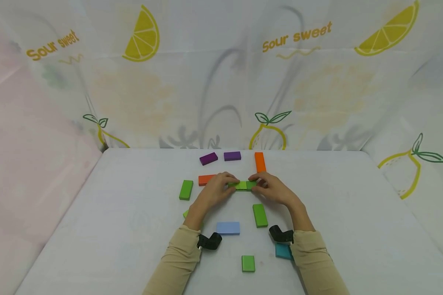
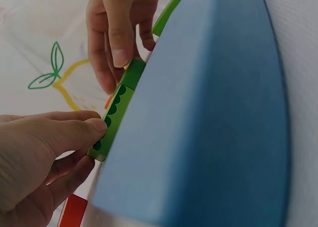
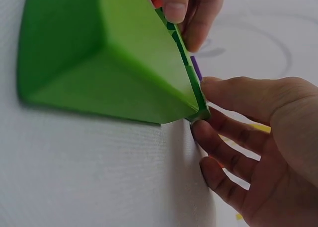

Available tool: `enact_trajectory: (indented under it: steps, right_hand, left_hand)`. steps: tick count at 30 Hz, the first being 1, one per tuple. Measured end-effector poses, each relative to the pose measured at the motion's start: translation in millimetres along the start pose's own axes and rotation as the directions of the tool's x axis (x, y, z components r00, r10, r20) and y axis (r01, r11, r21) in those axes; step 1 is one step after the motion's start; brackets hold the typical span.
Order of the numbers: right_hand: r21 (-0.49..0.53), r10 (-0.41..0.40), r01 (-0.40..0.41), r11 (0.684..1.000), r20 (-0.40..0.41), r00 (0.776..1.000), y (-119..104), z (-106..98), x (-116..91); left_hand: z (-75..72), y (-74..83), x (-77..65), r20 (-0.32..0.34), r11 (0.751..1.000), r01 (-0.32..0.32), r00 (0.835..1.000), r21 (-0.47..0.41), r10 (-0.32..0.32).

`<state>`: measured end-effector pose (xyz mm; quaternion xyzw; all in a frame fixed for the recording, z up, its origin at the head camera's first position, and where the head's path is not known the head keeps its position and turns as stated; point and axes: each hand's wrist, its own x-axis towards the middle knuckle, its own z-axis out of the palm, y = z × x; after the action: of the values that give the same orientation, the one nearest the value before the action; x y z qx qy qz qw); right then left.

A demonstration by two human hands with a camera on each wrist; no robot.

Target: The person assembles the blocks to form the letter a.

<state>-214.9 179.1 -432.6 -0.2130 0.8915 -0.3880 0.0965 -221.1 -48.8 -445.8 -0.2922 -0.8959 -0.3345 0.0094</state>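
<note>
Mid-table, between both hands: row of green blocks (image 1: 241, 185), lying crosswise, light green next to darker green at the right end. Dark scallops along the light green face, plain in the left wrist view. Resting or slightly lifted: cannot tell. Left hand (image 1: 215, 189): nearly closed, pinches the row's left end between thumb and fingertips. Right hand (image 1: 277, 190): thumb and fingertips almost together, pinches the right end; lower fingers loosely bent, free of the row.

Partly behind left hand: red-orange block (image 1: 206, 180). Just beyond right hand: orange block (image 1: 260, 161), lengthwise. Farther back: dark purple block (image 1: 208, 158), askew; near it, violet block (image 1: 232, 156). Out left: upright-lying green block (image 1: 186, 190).

Nearer side of white table (image 1: 96, 229): long green block (image 1: 260, 215), light blue block (image 1: 228, 228), small green block (image 1: 248, 263). Teal block (image 1: 282, 251): partly hidden by right sleeve (image 1: 315, 254). Behind everything: lemon-printed cloth (image 1: 192, 102).
</note>
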Motion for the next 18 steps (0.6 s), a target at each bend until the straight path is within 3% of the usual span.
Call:
enact_trajectory:
  steps: [10,18]
  right_hand:
    - [-0.006,0.005,-0.005,1.000,0.004,1.000,-2.6,1.8,0.2]
    - [-0.012,0.052,-0.052,0.999,0.017,0.998,-6.0,1.7,0.1]
  left_hand:
    - [-7.8,6.9,-2.6,0.017,0.999,0.044,0.999,-0.010,-0.044]
    - [-31.5,-0.2,-6.8,-0.077,0.997,0.023,0.997,-0.069,-0.028]
